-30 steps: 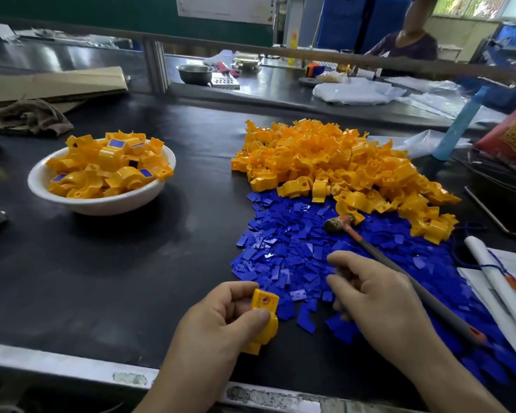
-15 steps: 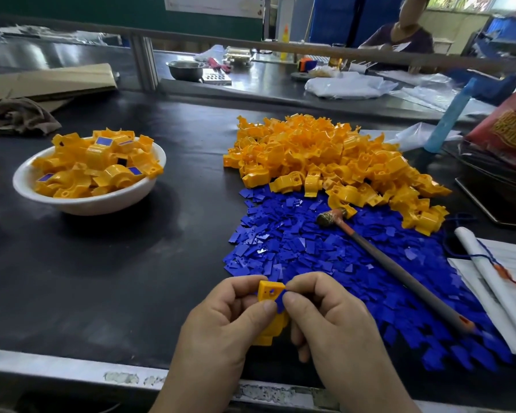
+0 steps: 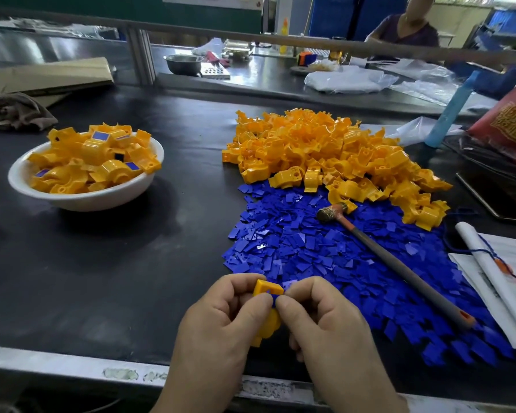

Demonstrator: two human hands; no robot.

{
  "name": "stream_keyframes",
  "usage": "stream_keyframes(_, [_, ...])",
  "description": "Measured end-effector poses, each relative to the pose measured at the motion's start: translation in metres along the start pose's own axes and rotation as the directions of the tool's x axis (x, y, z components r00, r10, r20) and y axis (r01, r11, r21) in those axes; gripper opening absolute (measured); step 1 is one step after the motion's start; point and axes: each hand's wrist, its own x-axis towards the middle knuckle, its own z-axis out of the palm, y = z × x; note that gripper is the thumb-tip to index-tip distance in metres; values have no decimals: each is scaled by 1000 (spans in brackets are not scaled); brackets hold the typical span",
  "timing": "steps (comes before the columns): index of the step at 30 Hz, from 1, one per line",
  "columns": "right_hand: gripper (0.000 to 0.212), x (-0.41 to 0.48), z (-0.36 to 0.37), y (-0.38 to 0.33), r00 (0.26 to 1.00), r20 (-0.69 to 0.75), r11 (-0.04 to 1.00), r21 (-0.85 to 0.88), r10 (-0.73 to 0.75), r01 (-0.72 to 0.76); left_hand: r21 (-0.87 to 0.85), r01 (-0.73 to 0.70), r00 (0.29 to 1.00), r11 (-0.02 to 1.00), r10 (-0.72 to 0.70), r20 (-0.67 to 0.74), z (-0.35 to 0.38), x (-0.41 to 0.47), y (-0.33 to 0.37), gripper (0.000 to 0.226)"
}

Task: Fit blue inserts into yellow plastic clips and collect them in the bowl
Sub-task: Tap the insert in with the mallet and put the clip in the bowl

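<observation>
Moved since a second ago: right hand (image 3: 325, 326), off the pile of blue inserts (image 3: 295, 242) and in against the left hand (image 3: 221, 320), above the near edge of the bench (image 3: 102, 278). Barely any shift since half a second ago.

Grips one yellow clip (image 3: 267, 289) in the left hand, fingers curled round its body, thumb up along the side. Flat square end of the clip on top, rounded lower part poking out below between the two hands. Pinches a blue insert (image 3: 274, 300) between right thumb and forefinger, other fingers curled under. Insert touching the clip's upper end, mostly hidden by the thumbs; can't tell how far in.

Left on the bench: white bowl (image 3: 84, 201), heaped with yellow clips, several showing a blue insert fitted. Well apart from the hands.

Centre-right: pile of loose yellow clips (image 3: 325, 150) on the far side, blue inserts spread just in front of it, touching it and reaching to the right hand. Across the blue spread: small hammer (image 3: 393, 260), head next to the yellow pile, handle running toward lower right.

Right edge: rolled paper (image 3: 495, 275) lying on printed sheets, blue cord over it. Far left: cardboard (image 3: 48, 76) and a rag (image 3: 15, 110). Behind the rail: second bench with a metal bowl (image 3: 183, 63) and plastic bags, a person (image 3: 405, 28) beside it.
</observation>
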Motion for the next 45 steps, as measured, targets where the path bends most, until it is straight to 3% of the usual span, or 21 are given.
stream_keyframes(4, [17,-3,1,3,987,-62,980,-144,-150,140,3,-6,1000,1000,6,-9,0,-1,3,21])
stream_keyframes(9, [12,-2,1,2,997,-13,995,-65,-78,77,6,16,999,1000,-16,36,-3,-1,2,17])
stream_keyframes(14, [15,-4,3,3,916,-84,888,-297,-391,352,-58,48,997,997,-44,64,-4,-1,0,20])
stream_keyframes(16, [13,-4,2,3,908,-90,883,-292,-408,368,-72,61,994,996,-54,90,-5,0,-1,13])
stream_keyframes(19, [13,-3,0,3,916,-74,896,-251,-394,365,-68,63,992,996,-55,115,-9,1,-6,18])
stream_keyframes(23, [15,-2,0,1,877,-54,842,-313,-478,440,-72,79,988,994,-69,140,-11,2,-11,27])
stream_keyframes(25, [13,-1,-2,3,891,-47,863,-280,-451,422,-97,94,984,991,-78,163,-11,2,-13,35])
stream_keyframes(29, [12,-3,-1,2,982,14,977,-99,-187,188,-98,55,986,994,-39,164,-13,1,-13,40])
stream_keyframes(32, [12,-2,-3,-2,991,108,994,72,-84,77,-98,53,987,994,-38,156,-14,1,-15,40])
stream_keyframes(35, [15,-1,-4,-9,981,187,980,199,-52,14,-104,64,986,993,-47,158,-14,1,-13,39])
stream_keyframes(38, [18,-2,-2,-13,986,163,958,286,-41,-8,-123,76,987,990,-57,150,-14,1,-11,37])
stream_keyframes(45, [19,-8,0,-16,989,122,962,271,-78,43,-137,107,988,985,-90,126,-14,1,-18,41])
